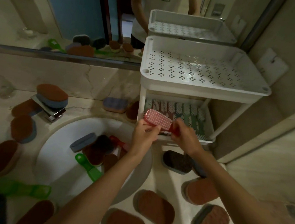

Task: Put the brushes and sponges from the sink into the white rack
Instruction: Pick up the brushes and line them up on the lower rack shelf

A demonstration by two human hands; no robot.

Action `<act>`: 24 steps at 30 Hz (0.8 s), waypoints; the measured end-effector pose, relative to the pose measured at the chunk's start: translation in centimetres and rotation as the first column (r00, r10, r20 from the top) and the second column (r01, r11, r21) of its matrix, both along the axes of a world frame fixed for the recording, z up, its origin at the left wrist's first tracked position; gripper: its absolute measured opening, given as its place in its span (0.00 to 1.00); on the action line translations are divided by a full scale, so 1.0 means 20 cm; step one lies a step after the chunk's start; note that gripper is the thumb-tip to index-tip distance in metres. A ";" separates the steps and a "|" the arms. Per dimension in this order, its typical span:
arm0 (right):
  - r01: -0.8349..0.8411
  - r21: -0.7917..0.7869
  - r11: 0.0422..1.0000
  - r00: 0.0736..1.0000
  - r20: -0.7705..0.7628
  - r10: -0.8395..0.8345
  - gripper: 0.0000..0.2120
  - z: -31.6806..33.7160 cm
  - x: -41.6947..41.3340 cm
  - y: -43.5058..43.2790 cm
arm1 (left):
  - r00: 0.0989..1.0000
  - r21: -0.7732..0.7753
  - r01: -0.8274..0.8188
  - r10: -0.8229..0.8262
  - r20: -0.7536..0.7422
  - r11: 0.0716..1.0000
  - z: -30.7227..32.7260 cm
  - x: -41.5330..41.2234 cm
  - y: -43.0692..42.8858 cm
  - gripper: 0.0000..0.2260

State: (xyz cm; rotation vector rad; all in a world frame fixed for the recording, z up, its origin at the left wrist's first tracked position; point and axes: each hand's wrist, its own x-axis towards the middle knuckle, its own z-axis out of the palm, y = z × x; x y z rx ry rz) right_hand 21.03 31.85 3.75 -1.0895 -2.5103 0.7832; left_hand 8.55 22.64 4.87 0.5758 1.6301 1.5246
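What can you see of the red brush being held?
The red brush looks like translucent red plastic, its white bristle tufts facing the camera. It is tilted, in the air before the lower shelf of the rack. The left hand grips one end; the right hand pinches the handle end.

Dim, warm indoor light, soft grainy focus throughout, strong wide-angle bending toward the edges.
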 end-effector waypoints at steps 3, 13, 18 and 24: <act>0.154 0.011 0.988 0.984 0.091 -0.155 0.08 0.00 -0.01 0.14 | 0.995 -0.092 -0.006 -0.004 -0.098 0.996 -0.05 -0.06 0.00 0.07; 0.037 -0.067 0.997 0.878 0.478 -0.001 0.20 -0.09 -0.37 0.39 | 0.795 -0.439 0.339 -0.503 -0.340 0.832 -0.08 -0.12 0.12 0.13; -0.011 -0.108 0.994 0.889 0.453 0.059 0.23 -0.12 -0.40 0.44 | 0.717 -0.550 0.375 -0.609 -0.339 0.747 -0.13 -0.13 0.18 0.14; 0.019 -0.129 0.991 0.943 0.332 0.025 0.19 -0.20 -0.38 0.45 | 0.698 -0.602 0.356 -0.632 -0.337 0.714 -0.17 -0.10 0.21 0.14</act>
